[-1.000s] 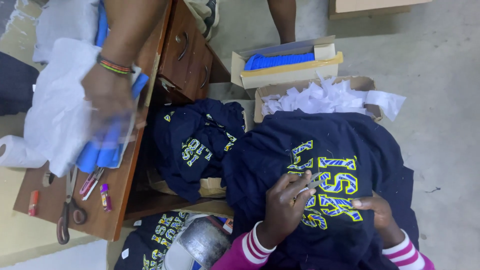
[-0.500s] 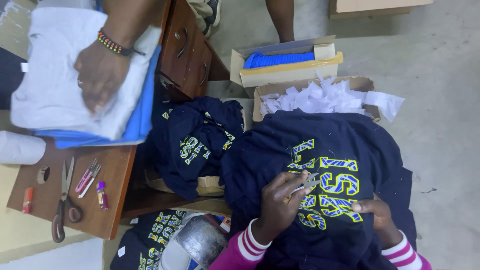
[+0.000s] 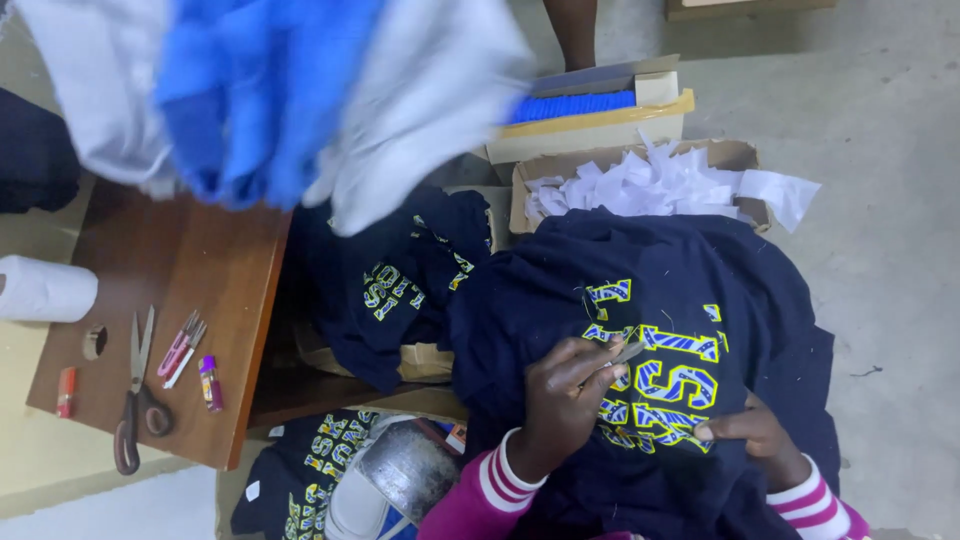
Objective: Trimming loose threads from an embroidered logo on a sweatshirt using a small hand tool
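Under both hands — left hand (image 3: 565, 390), right hand (image 3: 750, 432) — lies navy shirt (image 3: 650, 270).

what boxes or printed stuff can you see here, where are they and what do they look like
Open cardboard box, top centre: tan, blue sheets inside.
Cardboard box of white paper scraps, just below it.
Navy shirt, on the lap: yellow-and-blue block lettering.
Second navy shirt, beside the wooden table: same print.

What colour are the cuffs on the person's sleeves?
The cuffs are striped pink and white, seen best in the head view.
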